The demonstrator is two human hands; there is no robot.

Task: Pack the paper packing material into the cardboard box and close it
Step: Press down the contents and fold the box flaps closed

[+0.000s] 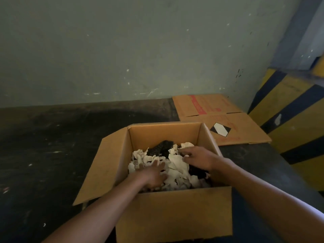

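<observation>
Now both hands, left hand (154,174) and right hand (196,157), press spread fingers on the paper packing material (175,165) inside the cardboard box (173,214); push evenly toward twelve o'clock, below the rim.

Probably a warehouse corner: scuffed wall (122,50), hazard-striped barrier (289,120), flattened carton (219,116).

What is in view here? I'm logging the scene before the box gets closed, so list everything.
cardboard box: one, brown, centre foreground on the dark surface, flaps open
paper packing material: one crumpled heap, off-white, inside the box
dark pieces: a few, black, among the paper
flattened carton: one, brown with red print and a black-and-white diamond label, behind the box to the right
striped barrier: one, yellow and black, far right
wall: one, grey-green, behind
left hand: one, fingers spread on the paper
right hand: one, fingers resting on the paper
</observation>
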